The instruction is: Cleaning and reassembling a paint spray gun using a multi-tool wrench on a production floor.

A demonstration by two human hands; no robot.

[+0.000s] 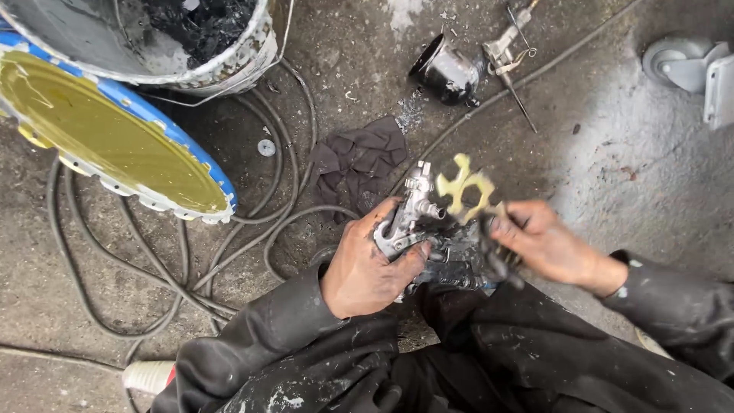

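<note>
My left hand [365, 264] grips a metal spray gun body [417, 218], stained with black paint, held over my lap. My right hand [544, 243] holds a pale yellow multi-headed wrench [464, 186] whose head sits against the top of the gun. Both hands are smeared dark. My sleeves and trousers are black and paint-flecked.
A dark crumpled rag [359, 157] lies on the concrete just beyond the gun. A black metal cup [447, 73] and small metal gun parts [508, 50] lie farther away. A dirty bucket [191, 46], a blue-rimmed yellow lid [107, 138], looping hoses [252, 222] and a caster wheel [677, 65] surround them.
</note>
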